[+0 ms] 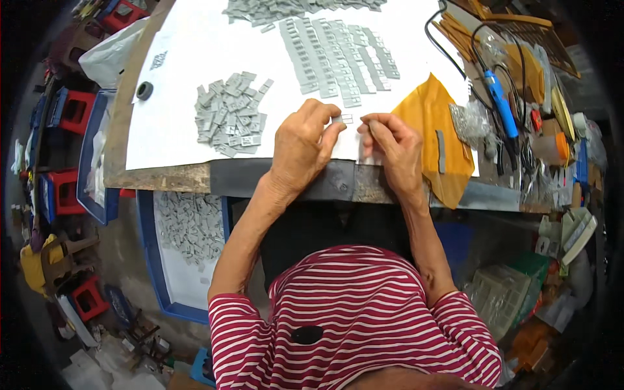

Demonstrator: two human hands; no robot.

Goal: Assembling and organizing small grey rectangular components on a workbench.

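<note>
Left hand [302, 144] pinches a small grey plate [347, 119] over white paper [170, 120] on the bench [156, 178]. Right hand [399, 146], just beside it, holds thumb and forefinger close together; I cannot tell whether they grip anything. A loose heap [231, 116] lies further left.

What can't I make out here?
In the head view:
Right hand: curled fingers hide whether it holds anything.
Small flat grey piece in the left hand: fine detail too small.
Far heap of flat grey pieces: cut off by top edge.
Blue rectangular tray: far end hidden by the brown-edged table.
</note>
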